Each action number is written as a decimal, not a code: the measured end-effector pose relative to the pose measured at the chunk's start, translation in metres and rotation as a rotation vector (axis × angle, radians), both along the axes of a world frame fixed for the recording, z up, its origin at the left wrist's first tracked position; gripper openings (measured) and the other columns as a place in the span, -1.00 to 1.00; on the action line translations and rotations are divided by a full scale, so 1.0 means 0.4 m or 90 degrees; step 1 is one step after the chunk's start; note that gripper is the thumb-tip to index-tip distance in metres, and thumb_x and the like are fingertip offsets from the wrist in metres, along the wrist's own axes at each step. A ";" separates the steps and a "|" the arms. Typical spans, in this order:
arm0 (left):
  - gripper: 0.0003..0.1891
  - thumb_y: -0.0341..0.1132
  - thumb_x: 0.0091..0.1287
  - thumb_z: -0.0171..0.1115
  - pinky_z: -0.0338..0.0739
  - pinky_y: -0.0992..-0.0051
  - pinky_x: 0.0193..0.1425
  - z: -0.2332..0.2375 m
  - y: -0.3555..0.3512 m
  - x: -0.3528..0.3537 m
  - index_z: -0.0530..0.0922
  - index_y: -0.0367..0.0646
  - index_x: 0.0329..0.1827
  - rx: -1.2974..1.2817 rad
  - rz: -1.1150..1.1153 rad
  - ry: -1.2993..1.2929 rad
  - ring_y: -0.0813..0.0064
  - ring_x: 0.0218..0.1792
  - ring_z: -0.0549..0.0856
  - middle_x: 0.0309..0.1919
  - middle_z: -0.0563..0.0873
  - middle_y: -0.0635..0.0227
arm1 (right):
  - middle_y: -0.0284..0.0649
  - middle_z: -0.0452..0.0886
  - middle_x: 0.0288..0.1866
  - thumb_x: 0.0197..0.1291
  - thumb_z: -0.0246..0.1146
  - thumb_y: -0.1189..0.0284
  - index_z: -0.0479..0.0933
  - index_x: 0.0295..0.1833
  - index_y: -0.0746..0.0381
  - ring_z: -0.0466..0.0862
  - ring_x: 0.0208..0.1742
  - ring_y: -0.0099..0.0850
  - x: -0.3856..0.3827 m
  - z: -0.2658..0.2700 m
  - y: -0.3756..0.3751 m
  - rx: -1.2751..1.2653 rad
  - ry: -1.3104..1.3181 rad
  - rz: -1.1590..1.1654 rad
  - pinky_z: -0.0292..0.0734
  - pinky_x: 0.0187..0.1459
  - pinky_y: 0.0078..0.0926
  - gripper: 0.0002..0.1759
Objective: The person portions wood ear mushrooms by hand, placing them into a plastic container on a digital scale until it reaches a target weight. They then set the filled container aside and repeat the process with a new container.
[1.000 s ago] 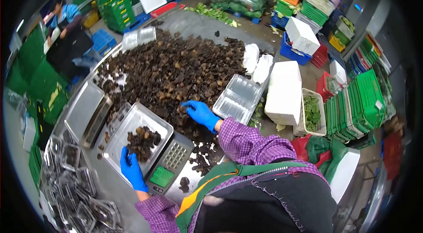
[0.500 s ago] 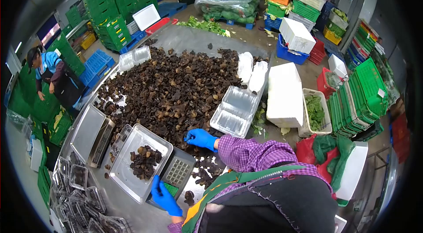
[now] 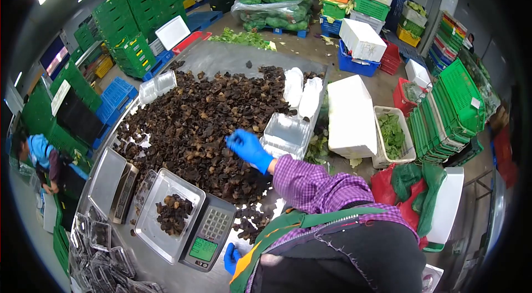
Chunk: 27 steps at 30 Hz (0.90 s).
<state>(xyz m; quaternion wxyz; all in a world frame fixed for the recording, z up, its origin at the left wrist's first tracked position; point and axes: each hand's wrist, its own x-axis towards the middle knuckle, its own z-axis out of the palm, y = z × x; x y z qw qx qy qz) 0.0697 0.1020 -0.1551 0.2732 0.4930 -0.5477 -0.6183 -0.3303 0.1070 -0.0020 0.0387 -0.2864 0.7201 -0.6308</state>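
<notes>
Dark wood ear mushrooms [image 3: 194, 110] are heaped across the metal table. My right hand [image 3: 249, 149], in a blue glove, is over the right side of the heap, fingers bent together; what they hold, if anything, is hidden. Nearer my body, to the right of the scale, is my left hand [image 3: 231, 260], also gloved, mostly hidden by my clothing. A small pile of mushrooms [image 3: 174, 214] lies in the metal tray [image 3: 145, 226] of the scale. The scale's keypad and lit green display [image 3: 203, 249] face me.
Clear plastic boxes [image 3: 100, 260] are piled at the lower left. More clear trays [image 3: 285, 133] and a white foam box [image 3: 352, 116] stand on the right. A co-worker [image 3: 41, 152] is at the far left. Green crates [image 3: 451, 104] and a leaf-filled basket [image 3: 392, 135] stand farther right.
My right hand has moved up over the heap. My left hand has drawn back from the scale tray toward my body. The view has shifted, and the co-worker appears lower at the left.
</notes>
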 end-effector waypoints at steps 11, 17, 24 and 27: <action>-0.62 -0.45 0.32 0.14 0.53 0.51 -0.16 -0.249 0.004 0.098 0.48 -0.29 0.21 0.153 -0.068 0.108 0.59 -0.35 0.53 -0.34 0.54 0.41 | -0.33 0.63 -0.31 0.26 0.29 0.37 0.54 -0.15 0.26 0.59 -0.42 -0.60 -0.285 0.280 0.114 -0.321 -0.193 -0.113 0.51 -0.40 -0.61 -0.82; -0.69 -0.50 0.25 0.21 0.51 0.53 -0.28 -0.388 -0.060 0.103 0.58 -0.30 0.06 0.538 0.077 0.133 0.62 -0.48 0.50 -0.46 0.53 0.43 | -0.29 0.65 -0.29 0.21 0.32 0.35 0.55 -0.18 0.29 0.63 -0.22 -0.49 -0.334 0.243 0.100 -0.095 0.140 -0.037 0.52 -0.16 -0.49 -0.78; -0.73 -0.54 0.20 0.23 0.49 0.56 -0.34 -0.223 0.063 0.047 0.63 -0.27 -0.02 -0.031 0.064 0.035 0.64 -0.51 0.49 -0.50 0.54 0.48 | -0.26 0.67 -0.33 0.26 0.25 0.43 0.54 -0.14 0.28 0.62 -0.39 -0.52 -0.592 0.345 0.174 -0.299 -0.028 -0.196 0.52 -0.37 -0.56 -0.85; -0.74 -0.55 0.21 0.20 0.47 0.60 -0.39 -0.503 -0.018 0.086 0.64 -0.24 -0.04 -0.148 -0.062 0.251 0.67 -0.54 0.49 -0.48 0.61 0.47 | -0.27 0.68 -0.31 0.28 0.24 0.38 0.55 -0.12 0.26 0.61 -0.41 -0.54 -0.638 0.351 0.228 -0.292 -0.047 -0.246 0.47 -0.43 -0.60 -0.82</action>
